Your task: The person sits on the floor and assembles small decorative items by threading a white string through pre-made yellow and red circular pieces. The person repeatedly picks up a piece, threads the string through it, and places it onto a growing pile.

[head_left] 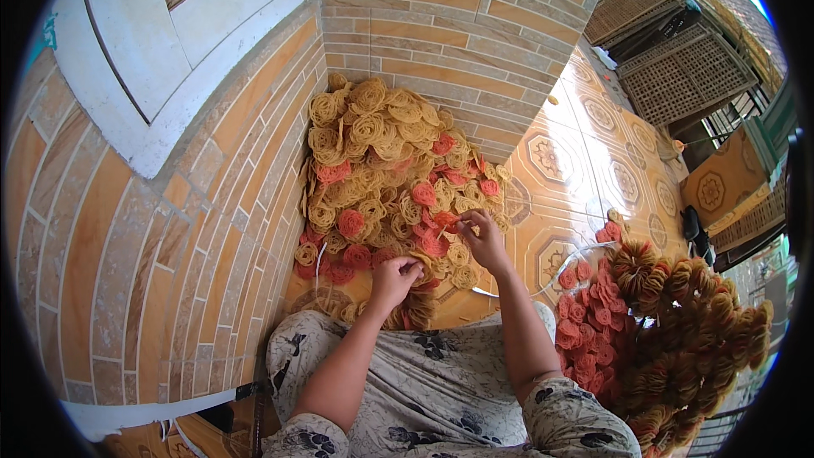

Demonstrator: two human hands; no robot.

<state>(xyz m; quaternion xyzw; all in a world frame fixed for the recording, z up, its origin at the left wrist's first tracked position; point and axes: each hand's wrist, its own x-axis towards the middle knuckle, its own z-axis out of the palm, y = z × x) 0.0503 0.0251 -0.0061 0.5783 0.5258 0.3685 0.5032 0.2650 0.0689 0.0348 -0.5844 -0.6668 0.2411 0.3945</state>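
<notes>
A heap of flat, lacy, coiled noodle crackers (373, 123), mostly yellow with some red ones, fills the wall corner in front of me. My left hand (398, 278) is closed at the heap's near edge, pinching a yellow noodle cracker (423, 265). Below it hangs a packed row of crackers (415, 312), partly hidden by my hand and lap. My right hand (483, 242) is a little farther off to the right. Its thumb and fingers pinch an orange-red noodle cracker (446, 220) above the heap.
Beside my right knee lie a pile of red crackers (585, 322) and thick bundles of packed brown-yellow ones (695, 331). A thin white strip (543, 290) curves across the tiled floor (551, 161). Brick-patterned walls (424, 8) enclose the left and far sides. Woven racks (687, 72) stand far right.
</notes>
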